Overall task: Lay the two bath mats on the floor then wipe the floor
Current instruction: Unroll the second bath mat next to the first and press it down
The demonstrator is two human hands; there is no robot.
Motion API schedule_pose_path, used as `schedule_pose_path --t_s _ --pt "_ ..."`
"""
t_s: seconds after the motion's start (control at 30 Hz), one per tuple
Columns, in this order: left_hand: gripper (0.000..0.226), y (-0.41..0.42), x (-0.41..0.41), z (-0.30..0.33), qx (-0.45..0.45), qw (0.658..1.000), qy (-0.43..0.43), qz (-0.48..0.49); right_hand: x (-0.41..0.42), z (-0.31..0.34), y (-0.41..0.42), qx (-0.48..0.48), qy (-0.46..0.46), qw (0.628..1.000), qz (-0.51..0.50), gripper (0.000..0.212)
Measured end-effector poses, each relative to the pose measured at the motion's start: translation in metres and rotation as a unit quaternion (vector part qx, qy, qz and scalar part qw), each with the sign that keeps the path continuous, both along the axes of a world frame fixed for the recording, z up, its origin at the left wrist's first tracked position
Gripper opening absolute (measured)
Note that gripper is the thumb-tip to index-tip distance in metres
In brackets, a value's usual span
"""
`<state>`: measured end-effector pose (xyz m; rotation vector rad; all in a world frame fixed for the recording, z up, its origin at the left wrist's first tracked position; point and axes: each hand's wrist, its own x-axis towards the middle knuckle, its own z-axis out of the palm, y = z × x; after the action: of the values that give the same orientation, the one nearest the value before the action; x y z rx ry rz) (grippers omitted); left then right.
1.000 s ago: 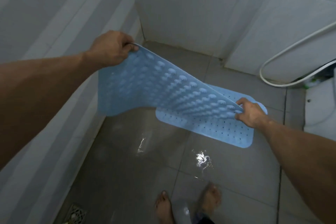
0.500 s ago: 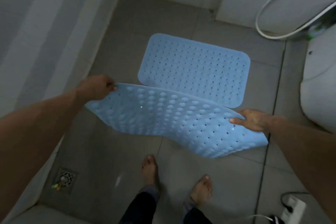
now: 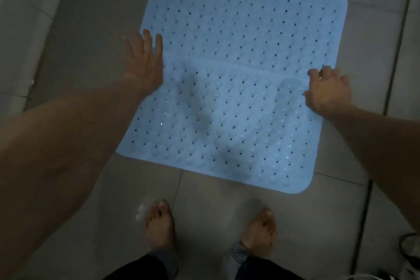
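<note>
Half a second back I had the second mat (image 3: 218, 125) slung in the air between both hands; now it is down on the floor (image 3: 75, 57), its far edge just overlapping the near edge of the first mat (image 3: 245, 13), and the view has dropped much closer over both.

My left hand (image 3: 145, 61) lies flat at the left end of that seam, fingers straight and spread, gripping nothing. My right hand (image 3: 327, 91) sits at the right end of the seam with the fingers bent; blur keeps me from telling whether they pinch the mat's edge or merely rest on it.

The near mat covers the tiles just ahead of my bare feet (image 3: 159, 225), with the far mat touching it beyond. The near one is not fully flat: a soft hump shows in its middle.

I judge these mats light, limp and rubbery, sagging wherever unsupported, and the bumps on the near one look like suction cups facing up. The tiles show a wet glint near my left foot, so I expect things to be slippery. To shift one I would take it at two corners or both short ends, then press outward with flat palms. Wiping is not begun.
</note>
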<state>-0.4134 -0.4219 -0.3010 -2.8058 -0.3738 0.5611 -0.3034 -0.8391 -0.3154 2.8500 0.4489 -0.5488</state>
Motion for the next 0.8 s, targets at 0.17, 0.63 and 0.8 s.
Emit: schedule_pose_path --t_s 0.17,0.63,0.8 --pt "0.072 -0.029 -0.007 -0.085 -0.134 0.989 0.057 -0.023 -0.040 -0.068 0.038 0.082 0.092 0.989 -0.085 0.065" --pt "0.063 -0.033 0.036 -0.207 -0.187 0.964 -0.170 -0.088 -0.056 -0.188 0.072 0.148 -0.111 0.971 -0.155 0.063" --pt "0.062 -0.031 0.035 -0.210 -0.185 0.965 -0.167 -0.077 -0.054 -0.187 0.074 0.143 -0.096 0.973 -0.156 0.066"
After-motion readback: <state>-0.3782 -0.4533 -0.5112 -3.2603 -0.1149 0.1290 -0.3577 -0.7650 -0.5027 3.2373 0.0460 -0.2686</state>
